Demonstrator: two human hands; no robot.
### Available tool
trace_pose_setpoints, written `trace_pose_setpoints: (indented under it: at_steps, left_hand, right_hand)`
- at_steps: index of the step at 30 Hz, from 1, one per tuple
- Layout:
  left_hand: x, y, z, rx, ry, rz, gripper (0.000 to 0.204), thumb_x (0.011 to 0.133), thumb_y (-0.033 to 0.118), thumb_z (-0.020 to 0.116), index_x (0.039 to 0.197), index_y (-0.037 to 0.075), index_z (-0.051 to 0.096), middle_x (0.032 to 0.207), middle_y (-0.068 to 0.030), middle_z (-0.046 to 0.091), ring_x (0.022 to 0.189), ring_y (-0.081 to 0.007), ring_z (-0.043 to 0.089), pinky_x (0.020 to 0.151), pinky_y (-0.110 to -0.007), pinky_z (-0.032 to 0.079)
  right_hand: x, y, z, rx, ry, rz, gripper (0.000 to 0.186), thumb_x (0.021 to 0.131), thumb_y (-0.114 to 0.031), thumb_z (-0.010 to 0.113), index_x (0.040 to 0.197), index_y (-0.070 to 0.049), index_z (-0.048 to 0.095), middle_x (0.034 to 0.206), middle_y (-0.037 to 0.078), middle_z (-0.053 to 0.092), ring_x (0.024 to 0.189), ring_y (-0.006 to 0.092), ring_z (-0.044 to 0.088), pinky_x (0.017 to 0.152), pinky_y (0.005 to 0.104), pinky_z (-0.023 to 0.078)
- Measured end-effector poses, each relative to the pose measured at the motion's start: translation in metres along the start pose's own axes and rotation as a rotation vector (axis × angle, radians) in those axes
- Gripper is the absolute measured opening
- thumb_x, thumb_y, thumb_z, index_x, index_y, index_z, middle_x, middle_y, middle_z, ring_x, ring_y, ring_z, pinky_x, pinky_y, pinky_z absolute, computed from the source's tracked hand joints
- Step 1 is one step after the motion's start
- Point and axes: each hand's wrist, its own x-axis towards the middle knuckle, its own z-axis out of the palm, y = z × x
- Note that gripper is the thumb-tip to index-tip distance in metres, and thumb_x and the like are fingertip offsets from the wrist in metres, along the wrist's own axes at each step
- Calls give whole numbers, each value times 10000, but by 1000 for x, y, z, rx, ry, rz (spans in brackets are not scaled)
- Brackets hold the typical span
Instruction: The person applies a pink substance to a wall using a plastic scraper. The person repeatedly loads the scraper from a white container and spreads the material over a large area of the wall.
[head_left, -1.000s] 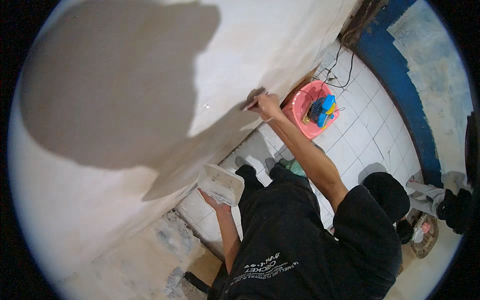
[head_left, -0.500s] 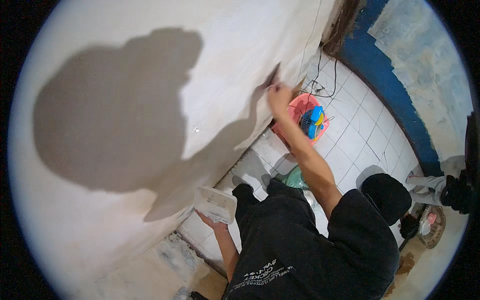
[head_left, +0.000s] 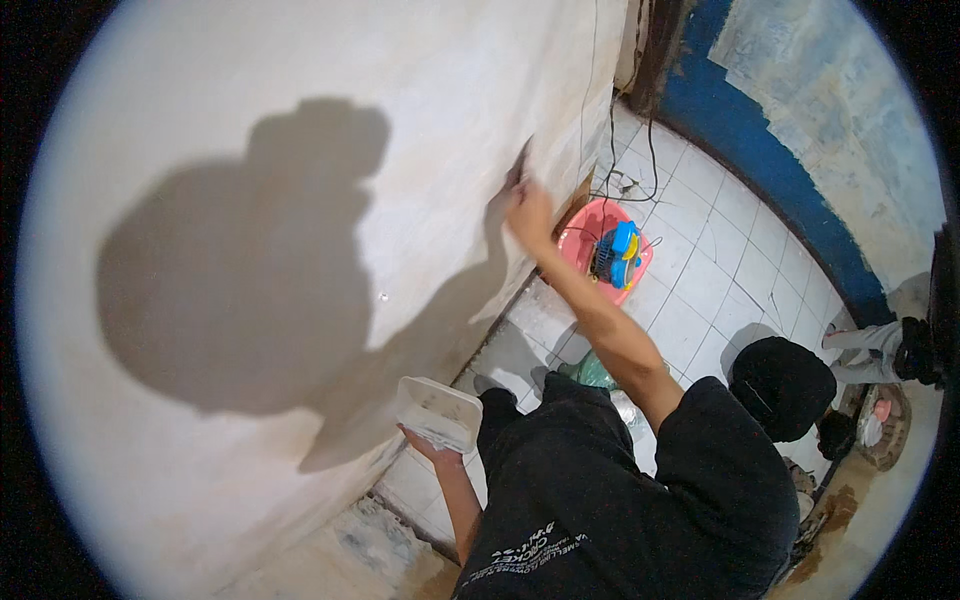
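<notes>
My left hand (head_left: 437, 452) is closed around the lower side of a translucent white plastic tub (head_left: 440, 412), held tilted beside the wall. Pale residue lies inside it. At the far side, my right hand (head_left: 530, 215) is closed and up against the pale wall (head_left: 440, 110). A thin, dark, blade-like shape (head_left: 523, 158) sticks out beyond its fingers; the hand is smeared by motion, and what it grips is mostly hidden.
Past my right forearm, a pink basin (head_left: 575, 243) holds a blue and yellow object (head_left: 622, 255). Dark cables (head_left: 652, 165) hang to the white tiled floor (head_left: 700, 265). Green plastic (head_left: 592, 372) lies under my arm. Another person's legs (head_left: 865, 352) show at right, near a round basket (head_left: 885, 440).
My right hand has shifted slightly left along the wall. The tub stays in my left hand. The whole view has moved a little.
</notes>
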Motion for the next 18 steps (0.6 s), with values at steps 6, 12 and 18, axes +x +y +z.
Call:
trace_pose_setpoints:
  at_steps: [6, 12, 18]
  left_hand:
    - [5, 3, -15, -7, 54, 11, 721, 853, 619, 436, 1389, 144, 352, 1416, -102, 357, 1255, -341, 364, 1051, -507, 294]
    - [7, 3, -11, 9, 62, 2, 731, 853, 627, 433, 1390, 139, 344, 1417, -103, 355, 1258, -341, 364, 1053, -501, 295]
    - [-5, 2, -5, -19, 120, 49, 641, 894, 581, 369, 1375, 156, 358, 1375, -89, 399, 1235, -329, 384, 1046, -481, 309]
  right_hand:
    - [-126, -54, -27, 381, -250, 54, 188, 805, -71, 517, 883, 83, 592, 635, 214, 576, 597, 343, 603, 544, 391, 439]
    - [-49, 28, -3, 442, -360, 685, 194, 828, -75, 499, 755, 67, 609, 580, 95, 585, 528, 191, 604, 443, 320, 455]
    - [43, -65, -61, 963, -481, 631, 132, 771, -24, 528, 691, 36, 614, 640, 116, 603, 513, 160, 560, 394, 312, 393]
